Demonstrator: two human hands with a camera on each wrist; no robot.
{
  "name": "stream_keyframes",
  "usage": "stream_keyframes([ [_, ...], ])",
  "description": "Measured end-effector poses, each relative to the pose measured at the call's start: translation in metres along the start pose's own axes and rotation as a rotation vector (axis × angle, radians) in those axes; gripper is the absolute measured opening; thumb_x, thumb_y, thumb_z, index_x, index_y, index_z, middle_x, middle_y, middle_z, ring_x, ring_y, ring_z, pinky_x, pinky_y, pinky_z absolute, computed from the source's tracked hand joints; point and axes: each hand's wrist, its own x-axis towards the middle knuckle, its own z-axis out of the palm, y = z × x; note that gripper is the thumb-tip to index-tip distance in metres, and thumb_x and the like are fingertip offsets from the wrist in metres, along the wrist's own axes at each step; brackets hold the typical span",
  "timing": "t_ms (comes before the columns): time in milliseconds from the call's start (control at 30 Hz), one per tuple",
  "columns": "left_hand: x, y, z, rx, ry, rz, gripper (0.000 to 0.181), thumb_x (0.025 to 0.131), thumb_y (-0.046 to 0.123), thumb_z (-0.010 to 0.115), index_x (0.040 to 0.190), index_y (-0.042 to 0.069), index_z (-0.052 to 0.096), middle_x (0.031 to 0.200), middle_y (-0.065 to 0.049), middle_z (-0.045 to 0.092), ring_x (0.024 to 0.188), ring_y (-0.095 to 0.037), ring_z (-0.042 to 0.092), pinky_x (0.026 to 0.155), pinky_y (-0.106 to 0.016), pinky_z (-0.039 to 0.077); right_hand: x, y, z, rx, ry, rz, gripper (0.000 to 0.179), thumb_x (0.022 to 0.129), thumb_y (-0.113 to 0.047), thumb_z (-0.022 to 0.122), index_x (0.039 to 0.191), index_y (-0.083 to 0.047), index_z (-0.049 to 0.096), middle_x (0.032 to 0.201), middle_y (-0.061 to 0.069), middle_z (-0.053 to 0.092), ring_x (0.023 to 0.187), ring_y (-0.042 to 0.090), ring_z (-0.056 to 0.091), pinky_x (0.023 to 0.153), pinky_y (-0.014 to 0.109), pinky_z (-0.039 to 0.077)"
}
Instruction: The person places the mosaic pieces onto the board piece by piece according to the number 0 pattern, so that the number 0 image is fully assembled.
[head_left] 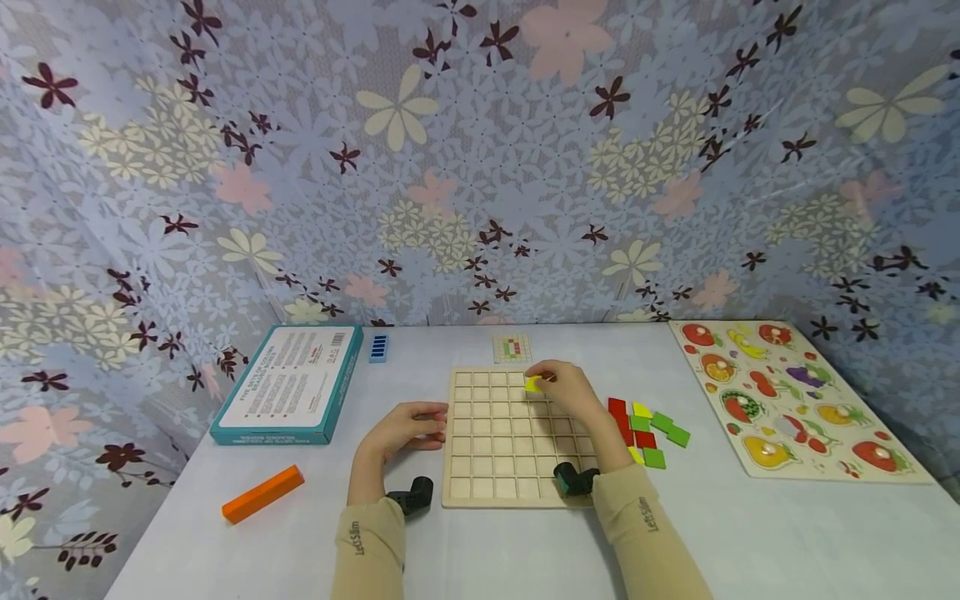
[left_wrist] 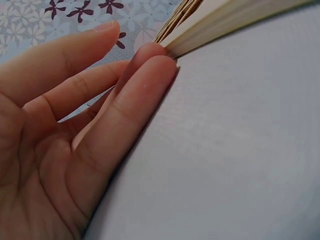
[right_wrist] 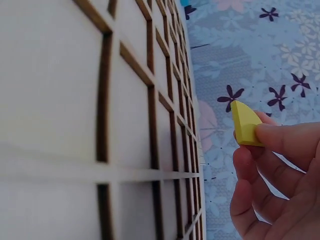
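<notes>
A wooden grid board [head_left: 483, 457] with square cells lies in the middle of the table. My right hand [head_left: 567, 390] pinches a yellow tile [right_wrist: 245, 126] between thumb and fingers, over the far part of the board. In the right wrist view the tile is apart from the grid. At the board's left edge rests my left hand [head_left: 405, 429], its fingers [left_wrist: 127, 107] extended and touching the side of the board. To the right of the board lie several loose red, green [head_left: 655, 458] and yellow tiles, partly behind the right forearm.
A small pattern card [head_left: 512, 348] lies beyond the board, with a small blue piece [head_left: 378, 348] to its left. A teal-edged box [head_left: 288, 383] and an orange bar [head_left: 262, 494] are on the left. On the right lies a fruit puzzle board [head_left: 806, 408].
</notes>
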Motion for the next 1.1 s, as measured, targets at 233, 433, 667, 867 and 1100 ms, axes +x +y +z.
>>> stream_keyframes([
  [233,0.001,0.000,0.000,-0.008,-0.004,-0.005,0.047,0.087,0.002,0.059,0.131,-0.007,0.046,0.110,-0.017,0.057,0.082,-0.016,0.062,0.078,-0.033,0.057,0.006,0.003,0.008,-0.002,-0.025,-0.008,0.019,0.088,-0.002,0.058,0.106,0.001,0.063,0.101,0.016,0.061,0.093,0.029,0.056,0.080,0.042,0.050],
  [433,0.000,0.000,0.000,0.002,0.000,-0.004,0.046,0.087,0.002,0.059,0.130,-0.007,0.047,0.110,-0.017,0.057,0.082,-0.016,0.062,0.077,-0.034,0.057,0.011,0.000,0.015,0.002,-0.043,0.012,0.017,0.086,0.000,0.059,0.103,-0.001,0.064,0.098,0.012,0.061,0.090,0.025,0.055,0.075,0.037,0.051],
  [667,0.001,0.001,0.000,0.007,0.003,-0.006,0.045,0.087,0.002,0.058,0.130,-0.007,0.046,0.110,-0.017,0.057,0.082,-0.016,0.062,0.078,-0.034,0.056,0.018,-0.009,0.022,0.013,-0.066,0.013,0.016,0.085,0.002,0.059,0.100,0.000,0.066,0.098,0.012,0.060,0.089,0.024,0.055,0.073,0.033,0.051],
  [867,0.001,0.002,0.001,0.015,0.019,-0.003,0.046,0.085,0.000,0.060,0.130,-0.006,0.048,0.108,-0.016,0.057,0.081,-0.017,0.062,0.076,-0.033,0.057,0.024,-0.011,0.028,0.013,-0.076,0.002,0.016,0.085,0.002,0.059,0.100,0.002,0.066,0.098,0.013,0.060,0.089,0.026,0.056,0.073,0.034,0.052],
  [1100,-0.001,0.001,0.003,0.082,0.018,0.032,0.056,0.076,-0.005,0.066,0.129,-0.004,0.049,0.109,-0.017,0.055,0.078,-0.016,0.063,0.073,-0.032,0.057,0.025,-0.011,0.034,0.035,-0.094,0.025,0.016,0.086,0.001,0.059,0.100,0.000,0.066,0.095,0.011,0.059,0.083,0.022,0.055,0.068,0.030,0.051],
])
